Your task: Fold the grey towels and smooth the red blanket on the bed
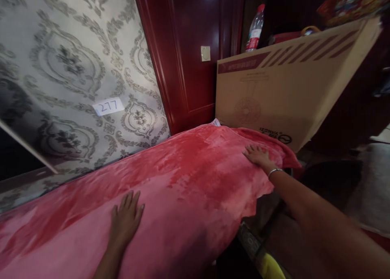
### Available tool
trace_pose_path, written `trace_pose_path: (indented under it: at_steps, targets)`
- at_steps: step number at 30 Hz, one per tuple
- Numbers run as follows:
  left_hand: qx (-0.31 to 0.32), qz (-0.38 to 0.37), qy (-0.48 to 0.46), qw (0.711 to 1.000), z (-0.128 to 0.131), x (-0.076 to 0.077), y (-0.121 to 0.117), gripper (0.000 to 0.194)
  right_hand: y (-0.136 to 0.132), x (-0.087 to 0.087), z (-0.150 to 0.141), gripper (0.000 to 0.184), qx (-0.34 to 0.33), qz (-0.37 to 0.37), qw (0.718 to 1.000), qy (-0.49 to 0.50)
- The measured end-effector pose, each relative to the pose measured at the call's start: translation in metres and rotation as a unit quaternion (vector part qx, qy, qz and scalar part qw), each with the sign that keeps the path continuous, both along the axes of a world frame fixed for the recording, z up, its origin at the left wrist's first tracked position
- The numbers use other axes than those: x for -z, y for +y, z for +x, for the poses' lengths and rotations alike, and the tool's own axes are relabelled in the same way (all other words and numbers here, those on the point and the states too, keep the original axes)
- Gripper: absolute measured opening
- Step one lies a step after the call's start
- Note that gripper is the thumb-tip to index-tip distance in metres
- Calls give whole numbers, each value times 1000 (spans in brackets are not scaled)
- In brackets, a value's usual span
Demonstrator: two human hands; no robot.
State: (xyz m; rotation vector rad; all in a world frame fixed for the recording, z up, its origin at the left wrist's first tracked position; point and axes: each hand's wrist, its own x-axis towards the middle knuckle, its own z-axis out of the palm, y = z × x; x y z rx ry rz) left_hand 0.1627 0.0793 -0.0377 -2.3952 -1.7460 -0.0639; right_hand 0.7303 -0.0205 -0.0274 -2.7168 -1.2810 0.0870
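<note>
A pink-red plush blanket (195,169) lies spread over a long, low surface along the wall, with darker and lighter patches in its nap. My left hand (126,216) rests flat on its near left part, fingers spread. Farther right, my right hand (257,155) lies on the blanket near its far end, fingers stretched out, a silver bracelet on the wrist. Neither hand grips anything. The right edge of the blanket hangs down unevenly, and what lies beneath it is mostly hidden. A small white corner (215,122) pokes out at the far edge.
A large cardboard box (274,83) stands beyond the blanket's far end. Behind its top edge is a red-capped bottle (254,31). A dark red panelled door (191,67) adjoins the patterned wall, which bears a paper label (108,106) reading 277. Something yellow (271,267) shows at the bottom.
</note>
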Motion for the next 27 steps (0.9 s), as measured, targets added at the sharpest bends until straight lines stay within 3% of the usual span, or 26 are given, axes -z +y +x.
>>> trace_pose_path:
  at_steps: [3, 8, 10, 14, 19, 27]
  targets:
    - [0, 10, -5, 1000, -3, 5, 4, 60, 9, -1, -11, 58, -7, 18, 1000, -6]
    - [3, 23, -7, 1000, -8, 14, 13, 64, 52, 10, -50, 59, -181, 20, 983, 14]
    - [1, 20, -4, 1000, -9, 15, 14, 66, 62, 13, -49, 59, -208, 12, 978, 20]
    - [3, 19, -11, 1000, -11, 16, 14, 67, 63, 14, -10, 60, -132, 0, 991, 16]
    - [4, 21, -23, 1000, -16, 20, 16, 67, 43, 13, 46, 62, -12, -7, 1000, 7]
    - [0, 3, -22, 1000, -7, 10, 5, 60, 31, 23, 58, 64, 19, 9, 1000, 10]
